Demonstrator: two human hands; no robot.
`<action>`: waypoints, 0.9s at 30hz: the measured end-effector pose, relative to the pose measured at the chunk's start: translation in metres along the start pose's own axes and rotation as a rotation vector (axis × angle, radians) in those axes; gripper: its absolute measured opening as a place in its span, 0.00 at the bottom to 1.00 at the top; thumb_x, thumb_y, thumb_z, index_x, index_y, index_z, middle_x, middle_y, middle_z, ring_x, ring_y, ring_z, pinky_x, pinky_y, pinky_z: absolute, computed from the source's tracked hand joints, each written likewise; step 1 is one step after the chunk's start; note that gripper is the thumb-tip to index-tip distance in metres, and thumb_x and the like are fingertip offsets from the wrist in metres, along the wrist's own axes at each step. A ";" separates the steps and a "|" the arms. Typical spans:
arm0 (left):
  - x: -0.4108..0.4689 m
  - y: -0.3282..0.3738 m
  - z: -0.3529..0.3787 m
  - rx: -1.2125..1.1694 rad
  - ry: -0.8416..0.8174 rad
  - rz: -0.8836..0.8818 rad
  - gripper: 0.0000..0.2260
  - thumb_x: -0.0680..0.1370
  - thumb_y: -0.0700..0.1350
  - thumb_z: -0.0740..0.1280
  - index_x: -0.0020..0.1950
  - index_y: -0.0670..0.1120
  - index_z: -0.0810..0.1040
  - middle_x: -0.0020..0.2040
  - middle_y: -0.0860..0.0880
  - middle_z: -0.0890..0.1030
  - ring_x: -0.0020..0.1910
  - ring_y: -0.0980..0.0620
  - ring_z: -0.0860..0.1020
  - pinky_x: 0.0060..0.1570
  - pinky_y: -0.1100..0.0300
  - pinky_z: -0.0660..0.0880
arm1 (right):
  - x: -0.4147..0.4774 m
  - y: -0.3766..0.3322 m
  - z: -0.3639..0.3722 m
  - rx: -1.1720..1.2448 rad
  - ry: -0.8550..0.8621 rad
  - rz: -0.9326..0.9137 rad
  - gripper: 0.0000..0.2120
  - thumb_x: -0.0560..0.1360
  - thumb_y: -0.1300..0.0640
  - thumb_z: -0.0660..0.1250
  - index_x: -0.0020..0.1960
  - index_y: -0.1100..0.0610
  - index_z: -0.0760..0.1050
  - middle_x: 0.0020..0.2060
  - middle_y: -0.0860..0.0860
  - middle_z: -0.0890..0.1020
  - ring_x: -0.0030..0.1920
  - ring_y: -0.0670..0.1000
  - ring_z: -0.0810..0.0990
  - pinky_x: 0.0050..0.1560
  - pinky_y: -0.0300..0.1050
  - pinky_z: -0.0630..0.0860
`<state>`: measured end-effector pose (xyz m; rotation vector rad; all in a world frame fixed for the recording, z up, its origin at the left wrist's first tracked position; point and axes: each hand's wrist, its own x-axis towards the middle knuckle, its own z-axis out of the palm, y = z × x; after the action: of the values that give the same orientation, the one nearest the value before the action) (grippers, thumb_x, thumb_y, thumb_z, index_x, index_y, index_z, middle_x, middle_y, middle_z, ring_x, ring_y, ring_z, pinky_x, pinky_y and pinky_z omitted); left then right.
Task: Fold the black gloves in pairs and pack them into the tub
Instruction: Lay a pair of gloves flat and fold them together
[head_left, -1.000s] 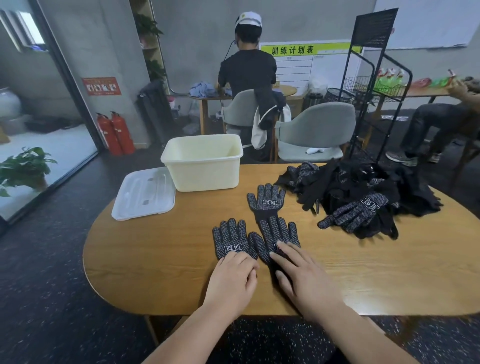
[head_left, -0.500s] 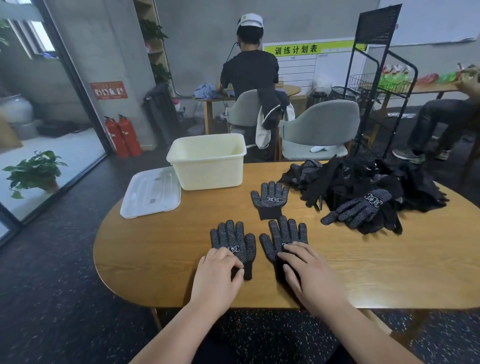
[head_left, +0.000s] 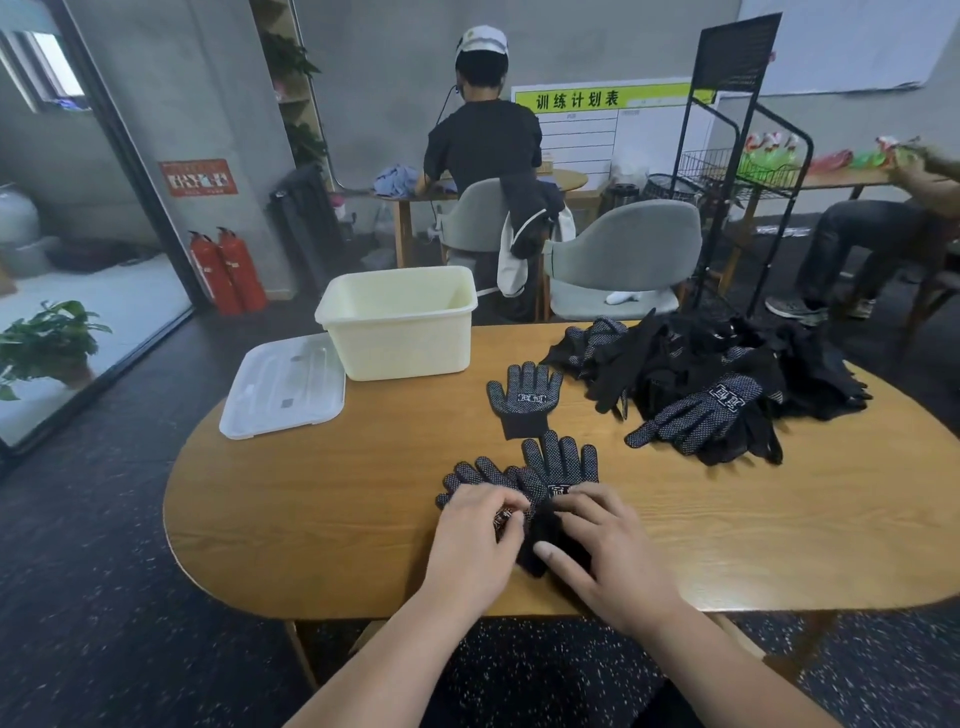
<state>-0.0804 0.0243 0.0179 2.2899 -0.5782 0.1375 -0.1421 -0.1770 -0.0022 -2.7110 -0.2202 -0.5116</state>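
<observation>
Here the curled fingers of the left hand (head_left: 475, 540) pinch the palm of the left-side glove (head_left: 470, 475). Its dotted fingertips poke out past the knuckles, tilted toward its partner. The right hand (head_left: 597, 551) lies on the cuff of the right-side glove (head_left: 561, 460), fingers apart and pressing down rather than gripping, thumb out straight. The two gloves overlap at the palm and lie in front of the tub (head_left: 410, 343), well apart from it toward the person, on the wooden table (head_left: 311, 493). A spare glove (head_left: 524, 402) lies flat between the pair and the tub, and the glove heap (head_left: 691, 374) sprawls to the tub's right. The lid (head_left: 283, 387) lies just beside the tub on its left. The tub looks empty, though its floor is partly hidden.

The risk, as I judge it, is a crooked pair. The left-side glove lies slanted, so stacking it now would leave cuffs and fingers mismatched and the fold lumpy. If the right hand eased off, the knit could slide on the smooth wood. A wide sweep could also drag the spare glove.
</observation>
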 end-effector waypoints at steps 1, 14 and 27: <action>0.002 -0.006 0.002 0.051 0.037 0.035 0.07 0.83 0.50 0.66 0.58 0.59 0.81 0.56 0.64 0.78 0.62 0.61 0.72 0.65 0.58 0.70 | 0.000 0.001 0.001 0.002 0.007 0.005 0.23 0.83 0.33 0.59 0.60 0.48 0.83 0.64 0.38 0.79 0.72 0.47 0.68 0.70 0.52 0.71; 0.002 -0.022 0.010 0.290 0.068 0.023 0.18 0.85 0.52 0.60 0.75 0.52 0.70 0.74 0.55 0.67 0.76 0.52 0.61 0.75 0.51 0.65 | 0.035 -0.012 -0.042 0.107 0.117 0.046 0.19 0.81 0.39 0.62 0.57 0.49 0.85 0.49 0.38 0.82 0.52 0.42 0.75 0.54 0.51 0.77; 0.000 -0.020 0.005 0.369 -0.074 0.137 0.27 0.82 0.66 0.57 0.77 0.56 0.70 0.76 0.60 0.65 0.78 0.55 0.57 0.77 0.54 0.62 | 0.124 -0.020 -0.161 0.185 0.158 0.071 0.08 0.78 0.54 0.75 0.55 0.43 0.85 0.45 0.34 0.83 0.46 0.33 0.80 0.53 0.39 0.80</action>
<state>-0.0720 0.0326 0.0011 2.6191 -0.8038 0.2433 -0.0835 -0.2104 0.1905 -2.4755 -0.1224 -0.6483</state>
